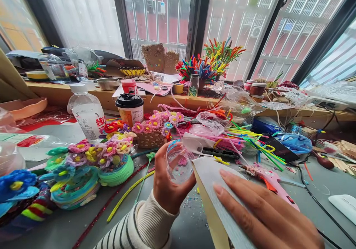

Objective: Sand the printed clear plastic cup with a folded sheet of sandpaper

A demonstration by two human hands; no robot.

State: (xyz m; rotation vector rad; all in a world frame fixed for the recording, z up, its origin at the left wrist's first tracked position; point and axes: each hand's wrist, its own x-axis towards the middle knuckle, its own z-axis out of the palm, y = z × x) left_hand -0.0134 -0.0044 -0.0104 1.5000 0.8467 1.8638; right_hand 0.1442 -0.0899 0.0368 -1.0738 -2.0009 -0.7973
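My left hand (165,191), in a striped sleeve, is wrapped around a small clear plastic jar (175,172). The jar tilts so that I look into it; a pink piece and small glittery bits lie inside. A clear round lid or rim shows at its upper right. My right hand (261,208) holds a folded sheet of stiff paper (211,175), grey-white on top and cream on its side. The fingers lie across its upper face, while the thumb is hidden. One corner of the paper points at the jar's mouth. Glitter specks are scattered on the grey table (185,226) below.
Fuzzy-wire flower pots (116,169) stand at left, near a plastic bottle (86,115) and a lidded paper cup (129,112). Pipe cleaners (233,141) pile up behind my hands. A pink glue gun (274,184) and a black cable (314,195) lie at right.
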